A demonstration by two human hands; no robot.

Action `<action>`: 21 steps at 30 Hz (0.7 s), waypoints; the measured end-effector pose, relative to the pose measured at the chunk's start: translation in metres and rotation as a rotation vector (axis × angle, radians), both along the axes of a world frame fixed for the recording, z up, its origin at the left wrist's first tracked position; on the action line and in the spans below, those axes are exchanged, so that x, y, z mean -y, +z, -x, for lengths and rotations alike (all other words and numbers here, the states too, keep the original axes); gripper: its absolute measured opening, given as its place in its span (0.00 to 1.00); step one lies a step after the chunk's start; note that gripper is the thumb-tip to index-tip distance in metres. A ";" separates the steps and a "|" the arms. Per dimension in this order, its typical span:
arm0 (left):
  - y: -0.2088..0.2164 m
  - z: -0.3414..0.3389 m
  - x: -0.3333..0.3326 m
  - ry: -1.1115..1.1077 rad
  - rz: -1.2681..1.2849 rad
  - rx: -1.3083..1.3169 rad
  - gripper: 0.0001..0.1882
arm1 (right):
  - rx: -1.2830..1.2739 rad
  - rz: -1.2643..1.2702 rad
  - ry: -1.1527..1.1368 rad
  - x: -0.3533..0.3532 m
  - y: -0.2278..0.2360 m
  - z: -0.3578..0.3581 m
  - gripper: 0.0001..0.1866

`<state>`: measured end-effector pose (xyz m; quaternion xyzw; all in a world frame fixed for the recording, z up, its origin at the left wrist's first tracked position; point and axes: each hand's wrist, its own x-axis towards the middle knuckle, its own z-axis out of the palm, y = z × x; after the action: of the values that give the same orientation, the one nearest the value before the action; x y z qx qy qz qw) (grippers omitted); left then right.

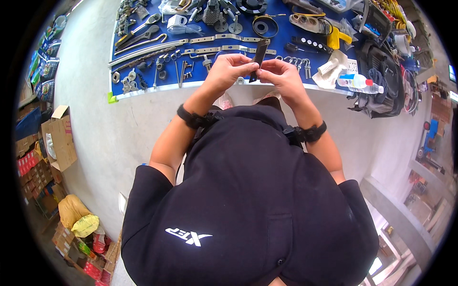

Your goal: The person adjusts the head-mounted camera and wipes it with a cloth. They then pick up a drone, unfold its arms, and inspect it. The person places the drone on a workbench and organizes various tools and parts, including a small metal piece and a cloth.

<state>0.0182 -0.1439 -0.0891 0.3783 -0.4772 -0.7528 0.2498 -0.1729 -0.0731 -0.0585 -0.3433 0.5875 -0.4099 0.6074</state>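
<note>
Close to the table's front edge, my left hand and my right hand meet around a dark, narrow, flat bar-like piece. It stands tilted, its upper end leaning to the right; its exact kind does not show clearly. Left fingers and thumb close on its left side, while the right fingertips pinch it from the right, lower down. Just beyond the hands lie two long metal straps with holes. Left of my left hand are bolts and small metal fittings; several hooked bolts lie past my right hand.
The blue-topped table also bears an adjustable wrench, a round black-rimmed part, a yellow tool, a white cloth and bottles. A black bag hangs at the right. Cardboard boxes stand at left.
</note>
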 end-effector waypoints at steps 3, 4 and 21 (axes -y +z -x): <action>0.003 -0.001 -0.001 -0.003 0.010 0.018 0.12 | -0.033 0.026 -0.046 -0.002 -0.006 -0.002 0.14; 0.003 -0.001 -0.001 -0.011 0.015 0.028 0.12 | -0.043 0.027 -0.066 -0.002 -0.007 -0.002 0.13; 0.005 -0.004 0.002 0.118 0.213 0.040 0.11 | 0.175 -0.007 -0.132 0.004 0.003 -0.009 0.13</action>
<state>0.0219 -0.1454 -0.0842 0.3919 -0.5363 -0.6741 0.3230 -0.1634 -0.0775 -0.0557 -0.2645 0.5552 -0.4752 0.6292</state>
